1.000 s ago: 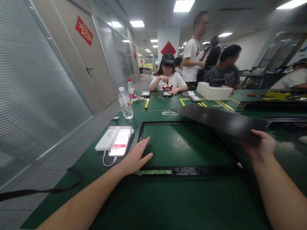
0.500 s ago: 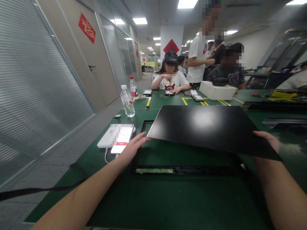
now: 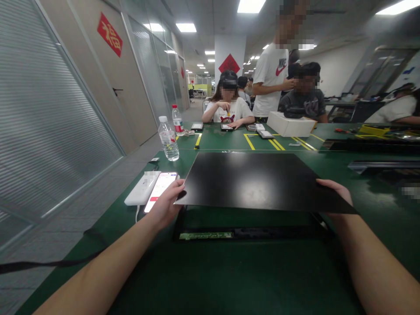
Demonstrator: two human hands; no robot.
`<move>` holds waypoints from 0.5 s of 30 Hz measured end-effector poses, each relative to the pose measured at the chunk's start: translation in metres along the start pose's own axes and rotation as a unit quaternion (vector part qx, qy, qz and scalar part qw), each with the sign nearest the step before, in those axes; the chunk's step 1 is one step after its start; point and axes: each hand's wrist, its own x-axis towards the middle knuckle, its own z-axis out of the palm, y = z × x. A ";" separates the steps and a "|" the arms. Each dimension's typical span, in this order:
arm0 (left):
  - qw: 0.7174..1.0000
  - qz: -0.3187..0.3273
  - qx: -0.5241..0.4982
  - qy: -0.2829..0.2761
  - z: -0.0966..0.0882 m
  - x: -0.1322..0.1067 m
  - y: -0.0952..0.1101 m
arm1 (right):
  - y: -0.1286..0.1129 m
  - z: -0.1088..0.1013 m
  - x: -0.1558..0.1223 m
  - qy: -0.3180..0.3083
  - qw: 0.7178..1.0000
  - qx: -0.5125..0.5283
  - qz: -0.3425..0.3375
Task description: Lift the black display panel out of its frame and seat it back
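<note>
Between my hands is a thin, glossy black flat panel (image 3: 249, 181), held off the table and reflecting a ceiling light. My left hand (image 3: 169, 201) grips its left edge, thumb on top and the other fingers mostly beneath. At the right edge, my right hand (image 3: 337, 194) has its thumb over the top while its fingers are hidden under the panel. Below lies a black rectangular frame (image 3: 272, 233) on the green table; a green circuit board (image 3: 205, 236) runs along the left part of its near bar. The panel covers much of the frame.
A phone (image 3: 160, 190) and a white power bank (image 3: 139, 192) lie left of the panel. Two water bottles stand beyond, the nearer a clear bottle (image 3: 169, 140). A white box (image 3: 290, 124) and dark bars (image 3: 380, 166) are farther right. Other people are across the table.
The panel has moved left and levelled out, its left edge coming down over the frame. My left hand has closed around that edge; my right hand still holds the other side.
</note>
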 end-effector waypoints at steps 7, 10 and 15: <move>0.997 0.018 -0.073 0.028 0.004 -0.005 0.018 | -0.004 0.023 -0.025 -0.022 0.997 0.007 0.075; 0.994 0.006 -0.100 0.039 0.007 -0.006 0.025 | -0.002 0.027 -0.029 -0.061 0.995 -0.011 0.074; 0.990 -0.021 -0.118 0.070 0.009 -0.008 0.033 | 0.008 0.020 -0.016 -0.164 0.970 -0.132 0.120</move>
